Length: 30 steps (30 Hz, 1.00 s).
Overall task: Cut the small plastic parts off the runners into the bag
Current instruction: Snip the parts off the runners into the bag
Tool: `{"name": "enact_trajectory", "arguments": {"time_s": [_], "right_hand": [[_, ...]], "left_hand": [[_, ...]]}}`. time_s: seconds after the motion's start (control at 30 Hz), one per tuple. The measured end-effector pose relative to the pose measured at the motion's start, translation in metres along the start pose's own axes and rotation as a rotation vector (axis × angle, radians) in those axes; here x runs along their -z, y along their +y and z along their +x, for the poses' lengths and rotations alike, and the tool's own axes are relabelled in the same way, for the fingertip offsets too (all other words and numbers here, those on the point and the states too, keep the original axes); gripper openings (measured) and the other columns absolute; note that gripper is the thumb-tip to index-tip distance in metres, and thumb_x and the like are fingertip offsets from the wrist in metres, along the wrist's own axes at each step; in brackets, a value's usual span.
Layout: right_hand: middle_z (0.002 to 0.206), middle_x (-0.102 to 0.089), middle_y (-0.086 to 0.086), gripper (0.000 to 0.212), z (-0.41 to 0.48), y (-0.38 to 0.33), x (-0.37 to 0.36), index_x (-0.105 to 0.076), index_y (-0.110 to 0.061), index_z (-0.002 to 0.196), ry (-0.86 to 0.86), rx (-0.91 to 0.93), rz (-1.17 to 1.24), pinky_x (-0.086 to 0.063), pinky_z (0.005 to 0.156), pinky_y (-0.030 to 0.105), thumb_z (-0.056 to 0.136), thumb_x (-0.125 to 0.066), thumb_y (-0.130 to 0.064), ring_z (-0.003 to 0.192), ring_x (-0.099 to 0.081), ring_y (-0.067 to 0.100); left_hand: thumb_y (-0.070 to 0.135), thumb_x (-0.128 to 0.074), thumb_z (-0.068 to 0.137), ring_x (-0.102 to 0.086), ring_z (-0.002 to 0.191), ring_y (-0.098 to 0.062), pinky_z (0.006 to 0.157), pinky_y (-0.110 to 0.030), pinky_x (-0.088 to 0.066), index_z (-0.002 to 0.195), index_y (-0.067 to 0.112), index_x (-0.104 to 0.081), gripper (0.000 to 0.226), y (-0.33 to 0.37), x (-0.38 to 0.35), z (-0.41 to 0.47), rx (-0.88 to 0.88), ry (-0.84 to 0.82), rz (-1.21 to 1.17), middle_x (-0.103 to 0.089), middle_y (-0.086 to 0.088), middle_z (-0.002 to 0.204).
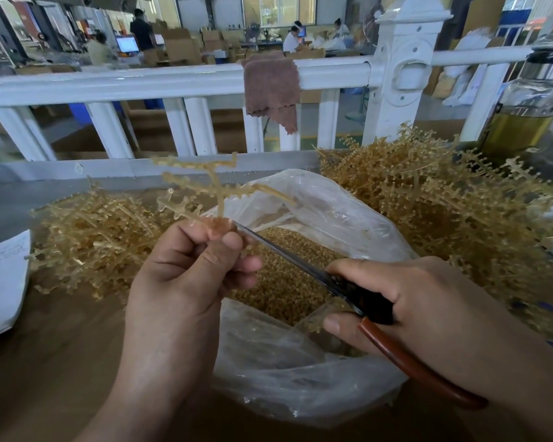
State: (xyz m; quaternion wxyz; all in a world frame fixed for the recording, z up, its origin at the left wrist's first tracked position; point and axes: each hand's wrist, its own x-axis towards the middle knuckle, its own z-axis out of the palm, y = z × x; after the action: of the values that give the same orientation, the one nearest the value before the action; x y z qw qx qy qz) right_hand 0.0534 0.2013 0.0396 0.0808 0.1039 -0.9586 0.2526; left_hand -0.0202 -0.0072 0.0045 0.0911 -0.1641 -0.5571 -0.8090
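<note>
From the head camera, the cutting step is in hand. The left hand pinches the stem of one runner between thumb and curled fingers and holds it upright above the open mouth of the bag. The right hand, at four o'clock from it, is wrapped round the scissors; their blades point toward ten o'clock, and the tip meets the runner just at the left fingertips. Whether the blades are parted there is too fine to tell.

The runner is a pale amber, see-through branch with short side twigs, several still carrying little nubs. It is blurred, so I cannot count them.

The next move, I judge, calls for closing the blades close to the stem, then turning the runner to bring up an uncut twig, all of it kept over the bag so the pieces drop in.

The cut parts already lie thick in the bag as a golden grainy mass. A heap of runners lies at two o'clock of the bag, and a second heap at nine o'clock.
</note>
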Motion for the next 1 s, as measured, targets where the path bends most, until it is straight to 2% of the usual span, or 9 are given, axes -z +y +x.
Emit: {"name": "enact_trajectory", "arguments": {"time_s": [0.17,0.3,0.4,0.57,0.67,0.77,0.9,1.0], "right_hand": [[0.078,-0.069,-0.015,0.062,-0.0007,0.0005,0.0000,-0.050,-0.037,0.118,0.028,0.022,-0.051,-0.051,0.061,0.023,0.073,-0.040,-0.078,0.072,-0.064,0.001],[0.065,-0.060,-0.020,0.053,-0.0015,0.0018,-0.0007,-0.058,-0.039,0.117,0.047,0.050,-0.102,-0.047,0.056,0.015,0.077,-0.044,-0.072,0.069,-0.060,-0.001],[0.066,-0.060,-0.022,0.054,-0.0017,0.0015,-0.0005,-0.056,-0.043,0.118,0.056,0.045,-0.115,-0.047,0.063,0.013,0.077,-0.040,-0.073,0.074,-0.059,-0.003],[0.065,-0.058,-0.023,0.053,-0.0016,-0.0014,-0.0016,-0.057,-0.042,0.116,0.063,0.032,-0.112,-0.044,0.055,0.013,0.077,-0.039,-0.074,0.071,-0.058,-0.004],[0.064,-0.057,-0.023,0.053,-0.0016,-0.0018,-0.0027,-0.060,-0.039,0.115,0.076,0.048,-0.103,-0.045,0.060,0.012,0.078,-0.040,-0.072,0.072,-0.058,-0.004],[0.065,-0.059,-0.021,0.055,-0.0007,-0.0013,-0.0026,-0.062,-0.037,0.115,0.071,0.047,-0.089,-0.047,0.062,0.016,0.078,-0.041,-0.072,0.074,-0.060,-0.001],[0.066,-0.063,-0.018,0.050,-0.0012,-0.0016,-0.0010,-0.066,-0.033,0.112,0.083,0.060,-0.085,-0.048,0.056,0.017,0.080,-0.047,-0.067,0.065,-0.061,0.001],[0.060,-0.057,-0.019,0.046,-0.0012,-0.0023,0.0004,-0.069,-0.032,0.106,0.065,0.065,-0.075,-0.043,0.053,0.012,0.081,-0.047,-0.064,0.064,-0.059,-0.001]], "left_hand": [[0.018,-0.065,0.088,-0.070,0.069,-0.015,0.059,-0.023,-0.054,0.075,0.030,-0.069,0.018,-0.0004,0.0004,-0.0005,-0.013,-0.014,0.033,-0.071,0.005,0.080],[0.021,-0.067,0.086,-0.069,0.067,-0.015,0.060,-0.022,-0.054,0.072,0.031,-0.069,0.017,-0.0007,0.0008,-0.0005,-0.008,-0.011,0.037,-0.071,0.004,0.078],[0.021,-0.071,0.084,-0.069,0.066,-0.016,0.059,-0.023,-0.054,0.072,0.030,-0.069,0.015,-0.0008,0.0020,-0.0005,-0.005,-0.015,0.033,-0.071,0.003,0.078],[0.026,-0.079,0.078,-0.069,0.067,-0.016,0.060,-0.023,-0.055,0.074,0.030,-0.070,0.011,-0.0003,0.0019,-0.0004,-0.007,-0.031,0.027,-0.072,0.000,0.080],[0.033,-0.077,0.076,-0.069,0.067,-0.016,0.060,-0.023,-0.055,0.076,0.029,-0.070,0.007,-0.0004,0.0020,-0.0008,-0.005,-0.034,0.019,-0.072,-0.002,0.081],[0.024,-0.079,0.079,-0.068,0.067,-0.015,0.060,-0.022,-0.054,0.076,0.029,-0.071,0.011,-0.0009,0.0017,-0.0009,-0.015,-0.034,0.037,-0.072,0.000,0.080],[0.021,-0.075,0.083,-0.068,0.066,-0.014,0.059,-0.022,-0.054,0.075,0.030,-0.071,0.013,-0.0006,0.0005,-0.0023,-0.029,-0.030,0.056,-0.072,0.002,0.079],[0.021,-0.074,0.083,-0.068,0.067,-0.015,0.060,-0.023,-0.054,0.075,0.030,-0.071,0.012,-0.0004,0.0007,-0.0028,-0.020,-0.031,0.050,-0.072,0.000,0.080]]}}
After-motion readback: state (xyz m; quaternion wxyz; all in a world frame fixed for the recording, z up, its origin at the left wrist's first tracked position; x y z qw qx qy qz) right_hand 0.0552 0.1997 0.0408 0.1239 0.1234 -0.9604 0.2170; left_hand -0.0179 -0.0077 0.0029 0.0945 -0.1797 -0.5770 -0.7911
